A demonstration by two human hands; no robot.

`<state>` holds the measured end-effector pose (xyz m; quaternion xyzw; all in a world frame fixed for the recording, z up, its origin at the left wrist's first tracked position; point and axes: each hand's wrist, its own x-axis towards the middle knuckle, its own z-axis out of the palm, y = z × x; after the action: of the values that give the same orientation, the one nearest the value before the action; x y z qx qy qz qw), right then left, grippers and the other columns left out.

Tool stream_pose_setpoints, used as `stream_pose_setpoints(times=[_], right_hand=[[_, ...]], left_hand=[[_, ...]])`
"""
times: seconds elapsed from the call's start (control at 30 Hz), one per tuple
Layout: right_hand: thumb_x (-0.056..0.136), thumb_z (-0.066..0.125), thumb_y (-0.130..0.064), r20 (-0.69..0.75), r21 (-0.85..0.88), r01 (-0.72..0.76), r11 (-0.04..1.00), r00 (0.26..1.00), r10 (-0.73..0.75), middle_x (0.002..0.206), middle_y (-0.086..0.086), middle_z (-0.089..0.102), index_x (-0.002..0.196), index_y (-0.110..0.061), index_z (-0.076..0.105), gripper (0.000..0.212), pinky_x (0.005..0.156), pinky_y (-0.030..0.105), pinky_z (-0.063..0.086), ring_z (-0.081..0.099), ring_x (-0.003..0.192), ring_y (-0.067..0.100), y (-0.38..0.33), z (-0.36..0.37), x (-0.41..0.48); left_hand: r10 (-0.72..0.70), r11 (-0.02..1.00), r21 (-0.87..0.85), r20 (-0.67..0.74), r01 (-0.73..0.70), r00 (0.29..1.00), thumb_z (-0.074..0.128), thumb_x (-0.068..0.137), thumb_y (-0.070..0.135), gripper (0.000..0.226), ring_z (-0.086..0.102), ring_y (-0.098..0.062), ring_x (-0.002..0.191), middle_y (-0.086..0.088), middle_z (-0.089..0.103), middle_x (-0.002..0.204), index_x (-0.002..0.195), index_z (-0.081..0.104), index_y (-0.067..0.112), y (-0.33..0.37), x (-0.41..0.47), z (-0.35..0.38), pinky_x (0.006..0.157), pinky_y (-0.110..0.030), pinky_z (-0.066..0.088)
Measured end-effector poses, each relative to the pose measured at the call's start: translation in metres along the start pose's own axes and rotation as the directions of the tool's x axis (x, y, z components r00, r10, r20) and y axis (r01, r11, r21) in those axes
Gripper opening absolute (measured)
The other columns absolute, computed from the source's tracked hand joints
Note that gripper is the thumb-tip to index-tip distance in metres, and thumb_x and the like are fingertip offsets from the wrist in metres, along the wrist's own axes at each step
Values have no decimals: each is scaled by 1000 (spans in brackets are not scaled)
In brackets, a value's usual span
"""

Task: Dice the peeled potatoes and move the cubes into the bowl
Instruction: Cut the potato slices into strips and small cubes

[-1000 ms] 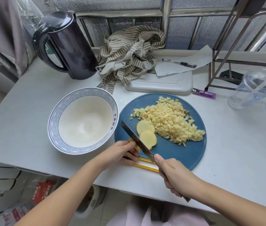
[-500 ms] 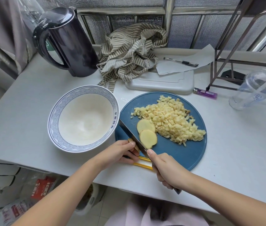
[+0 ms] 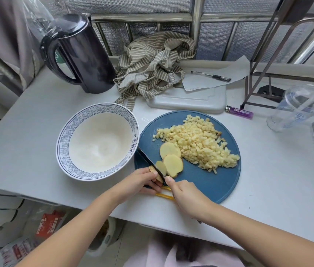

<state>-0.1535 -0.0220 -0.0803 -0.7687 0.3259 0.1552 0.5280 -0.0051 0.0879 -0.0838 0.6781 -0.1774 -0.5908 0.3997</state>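
Observation:
A round blue cutting board carries a heap of small potato cubes on its far half. Three flat potato slices lie in front of the heap. My left hand pinches the last stub of potato at the board's near left edge. My right hand grips the knife, forefinger along the spine. Its dark blade stands against the stub, with the newest slice leaning on it. The white bowl with a blue patterned rim sits empty left of the board.
A black kettle stands at the back left beside a striped cloth. A white tray, paper and pen, a purple lighter, a plastic cup and a metal rack lie behind and right. Yellow chopsticks lie under my hands.
The knife has slid forward and down through the potato stub, and a third slice now leans against the blade. My right hand has moved closer to my left.

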Motion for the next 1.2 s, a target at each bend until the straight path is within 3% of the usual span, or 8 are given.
stream_pose_setpoints(times=[0.1,0.27,0.43,0.57,0.8,0.9,1.0,1.2], right_hand=[[103,23,-54,-6,8,9,1000,1000,-9,57,1,45,61,-15,37,59,53,29,39,44,50,14,2,-3,2],[101,25,-59,-8,151,-10,988,1000,11,39,-5,43,54,-16,38,65,64,33,43,43,42,13,13,-1,6],[103,24,-53,-55,53,17,998,998,-14,59,1,46,58,-15,39,61,65,35,40,47,57,18,3,3,3],[103,23,-53,-67,-60,50,997,996,-54,64,2,44,60,-17,38,59,69,37,36,49,74,27,0,10,3],[103,23,-54,-77,-63,33,997,996,-38,66,4,47,60,-16,39,60,70,38,37,50,74,27,2,11,3],[102,27,-55,-30,51,10,999,999,-9,59,2,45,58,-16,35,60,64,35,38,47,60,21,5,4,3],[99,31,-61,81,282,-60,957,996,38,48,1,41,56,-18,37,61,46,26,37,40,40,17,12,-8,3],[94,34,-69,211,541,-210,814,971,110,52,0,34,65,-18,39,59,39,22,28,31,40,14,9,-34,-1]], left_hand=[[8,998,60,-39,-5,999,43,102,19,24,66,-17,85,-9,65,97,108,61,5,0,-2,4,83,-31,55],[-12,1000,-14,-228,9,973,40,98,5,22,64,-19,76,-13,66,86,99,61,-4,-1,-9,19,83,-38,55],[-105,989,-138,-441,48,891,40,93,7,19,60,-22,57,-12,63,69,86,56,0,-8,-9,37,71,-40,56],[-102,995,-66,-491,80,865,46,97,18,24,62,-23,54,-10,64,70,89,60,0,4,-3,34,67,-39,57],[-65,982,116,-527,148,847,51,88,17,22,61,-21,48,-16,69,71,77,61,0,19,-11,32,58,-32,58],[-45,975,161,-544,156,838,53,90,20,26,62,-21,48,-9,64,63,70,60,5,21,-12,27,55,-29,57],[-30,978,158,-525,133,851,55,94,27,28,65,-21,52,-6,64,64,74,59,7,18,-8,22,65,-34,60],[9,983,162,-533,91,846,58,94,37,35,67,-20,60,-8,67,69,77,52,7,17,0,29,66,-38,59]])
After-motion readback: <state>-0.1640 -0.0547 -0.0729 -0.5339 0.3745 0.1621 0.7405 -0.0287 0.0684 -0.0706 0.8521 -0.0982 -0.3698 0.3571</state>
